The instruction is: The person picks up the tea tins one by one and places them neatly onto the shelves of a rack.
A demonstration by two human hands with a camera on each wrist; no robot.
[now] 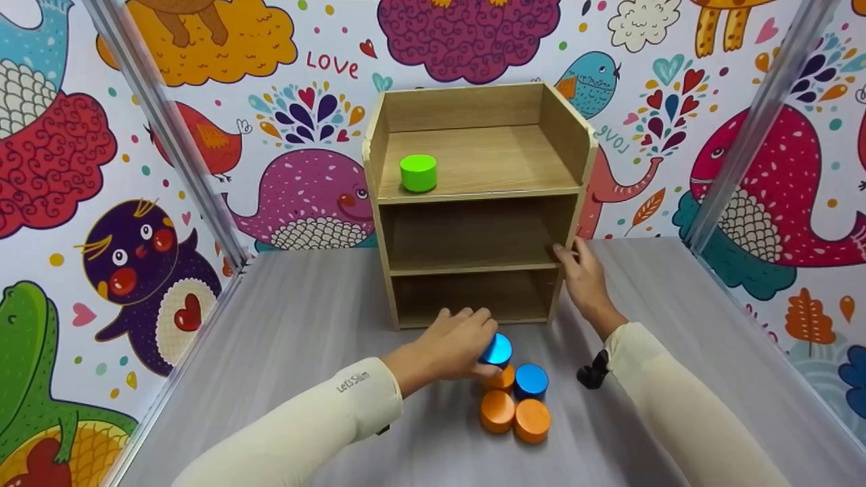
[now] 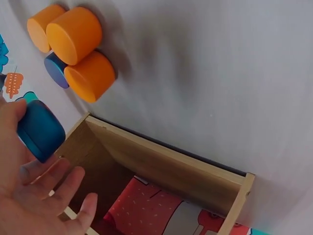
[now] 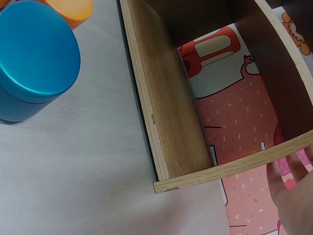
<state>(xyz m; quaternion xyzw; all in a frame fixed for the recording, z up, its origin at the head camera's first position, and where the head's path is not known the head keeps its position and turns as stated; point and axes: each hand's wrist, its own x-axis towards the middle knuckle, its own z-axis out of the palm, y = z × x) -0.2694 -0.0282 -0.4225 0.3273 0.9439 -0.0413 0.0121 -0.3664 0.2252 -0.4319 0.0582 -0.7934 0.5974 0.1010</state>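
My left hand (image 1: 457, 341) holds a blue round canister (image 1: 498, 350) between thumb and fingers, in front of a small wooden shelf unit (image 1: 473, 269). In the left wrist view this blue canister (image 2: 41, 131) is tilted and apart from the others, while several fingers are spread beside it. A second blue canister (image 1: 531, 382) stands among three orange canisters (image 1: 532, 421) on the tabletop. My right hand (image 1: 587, 281) grips the unit's right side panel, the thumb at its front edge and the fingers along its outer face. The right wrist view shows those fingers (image 3: 279, 183) against the panel; the thumb is hidden there.
One bright green canister (image 1: 419, 173) sits at the left of the unit's top tier. Printed walls (image 1: 311, 196) with cartoon animals enclose the grey tabletop (image 1: 291, 379) at the back and sides. Metal posts (image 1: 751, 135) stand at the corners.
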